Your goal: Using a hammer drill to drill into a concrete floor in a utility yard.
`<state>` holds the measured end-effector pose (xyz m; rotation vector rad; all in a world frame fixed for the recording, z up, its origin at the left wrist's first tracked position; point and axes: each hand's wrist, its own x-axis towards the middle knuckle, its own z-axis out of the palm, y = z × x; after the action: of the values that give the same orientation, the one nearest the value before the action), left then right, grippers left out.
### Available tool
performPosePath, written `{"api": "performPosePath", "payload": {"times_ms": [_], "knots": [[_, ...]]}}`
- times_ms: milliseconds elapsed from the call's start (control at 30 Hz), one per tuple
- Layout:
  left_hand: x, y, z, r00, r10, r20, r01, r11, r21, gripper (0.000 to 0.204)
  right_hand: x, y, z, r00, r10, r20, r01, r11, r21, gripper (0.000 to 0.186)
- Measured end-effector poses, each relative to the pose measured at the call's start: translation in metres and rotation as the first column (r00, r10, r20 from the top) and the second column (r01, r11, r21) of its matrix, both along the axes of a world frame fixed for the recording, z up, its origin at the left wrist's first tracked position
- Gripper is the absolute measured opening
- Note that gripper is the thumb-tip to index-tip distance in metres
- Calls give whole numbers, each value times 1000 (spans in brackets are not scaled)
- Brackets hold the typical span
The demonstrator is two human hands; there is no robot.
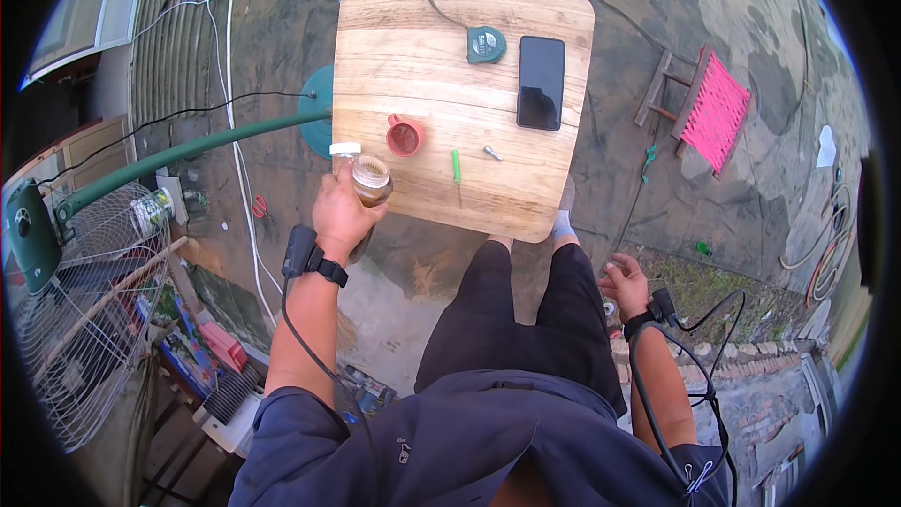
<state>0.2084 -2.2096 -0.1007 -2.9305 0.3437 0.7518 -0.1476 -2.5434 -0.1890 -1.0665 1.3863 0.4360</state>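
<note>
Outdoors, a wooden table (450, 94) stands on stained concrete. The left hand (340, 213) is closed around a glass jar (370, 180) at the table's near left corner; its white lid (344, 149) lies just beside it. The right hand (625, 284) hangs loosely curled and empty by the thigh. Being glass, the jar is likely rigid, smooth and breakable; a grip around its body suits best. A red cup (404, 137) stands near.

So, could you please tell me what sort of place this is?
Probably an outdoor yard or rooftop by a house: a small wooden table on stained concrete ground, a standing fan and a low brick edge.
</note>
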Motion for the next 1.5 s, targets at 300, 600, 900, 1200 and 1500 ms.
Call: {"api": "performPosePath", "payload": {"times_ms": [300,600,900,1200,1500], "knots": [[0,-2,-1,1000,-23,-11,23,1000,5,90,3,3,-3,1000,-3,2,3,1000,16,40],[1,-1,-1,999,-29,-27,29,1000,-4,91,2,2,-5,1000,-4,12,4,1000,13,40],[2,-3,13,999,22,-26,-23,998,-51,92,5,3,-5,1000,8,3,-8,1000,1,41],[40,-2,41,957,58,283,27,957,-287,90,8,1,-6,999,47,2,-47,999,-5,41],[113,-54,37,888,205,413,60,837,-545,90,15,2,-5,997,77,-16,-78,996,-35,40]]}}
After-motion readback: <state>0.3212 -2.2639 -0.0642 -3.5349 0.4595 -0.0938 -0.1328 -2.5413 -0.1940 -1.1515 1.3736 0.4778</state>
